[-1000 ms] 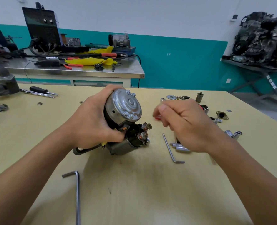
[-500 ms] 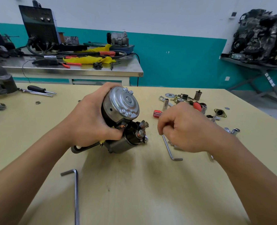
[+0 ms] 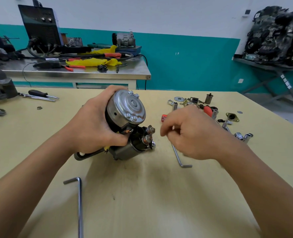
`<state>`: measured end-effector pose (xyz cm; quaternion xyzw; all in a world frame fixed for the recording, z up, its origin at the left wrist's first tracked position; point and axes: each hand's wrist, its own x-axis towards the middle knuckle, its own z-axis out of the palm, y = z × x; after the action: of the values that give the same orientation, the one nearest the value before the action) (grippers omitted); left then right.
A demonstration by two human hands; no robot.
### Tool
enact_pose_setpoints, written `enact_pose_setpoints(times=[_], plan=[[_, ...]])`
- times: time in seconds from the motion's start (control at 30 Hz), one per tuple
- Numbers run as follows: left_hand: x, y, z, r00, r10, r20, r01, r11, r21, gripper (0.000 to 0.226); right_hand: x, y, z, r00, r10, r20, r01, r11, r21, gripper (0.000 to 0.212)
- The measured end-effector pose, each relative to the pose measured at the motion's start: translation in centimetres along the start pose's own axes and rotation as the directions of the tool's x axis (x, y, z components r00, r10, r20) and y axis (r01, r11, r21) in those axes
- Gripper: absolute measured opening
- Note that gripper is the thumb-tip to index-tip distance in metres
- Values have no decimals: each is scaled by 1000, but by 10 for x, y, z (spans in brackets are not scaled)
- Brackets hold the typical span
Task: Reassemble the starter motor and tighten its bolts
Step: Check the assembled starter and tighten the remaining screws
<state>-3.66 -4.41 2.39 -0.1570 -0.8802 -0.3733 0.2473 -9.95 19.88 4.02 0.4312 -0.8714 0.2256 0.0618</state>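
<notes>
Left hand [image 3: 94,124] grips the starter motor [image 3: 125,121], tilted at the middle of the table [image 3: 142,203]. Right hand [image 3: 190,133] hovers beside it, fingers curled; whether they pinch a part cannot be told. Likely step: fitting fasteners. The next move calls for aligning one, then tightening it.

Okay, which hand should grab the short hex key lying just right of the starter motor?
The right hand. It hovers directly above the short hex key, while the left hand is busy gripping the starter motor. Whether the right fingers already pinch something small is unclear.
</notes>
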Motion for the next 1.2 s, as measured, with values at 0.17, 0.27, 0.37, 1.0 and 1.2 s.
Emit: enact_pose_setpoints(times=[0.17, 0.27, 0.37, 1.0, 1.2], plan=[[0, 1, 0, 1000, -2, 0, 2, 1000, -4, 85, 1, 0, 0, 999, -26, -21, 27, 999, 24, 37], [0, 2, 1, 1000, -1, 7, 1, 1000, -8, 85, 1, 1, 1, 996, 9, -89, -13, 999, -48, 32], [0, 1, 2, 1000, -3, -4, 3, 1000, -4, 86, 1, 2, 4, 995, -69, -70, 73, 996, 57, 45], [1, 3, 1, 1000, -2, -4, 2, 1000, 1, 84, 5, 10, 10, 991, -48, -125, 55, 997, 59, 36], [-1, 3, 2, 1000, -19, -17, 19, 1000, 4, 85, 6, 9, 10, 989, -93, -112, 96, 995, 25, 37]])
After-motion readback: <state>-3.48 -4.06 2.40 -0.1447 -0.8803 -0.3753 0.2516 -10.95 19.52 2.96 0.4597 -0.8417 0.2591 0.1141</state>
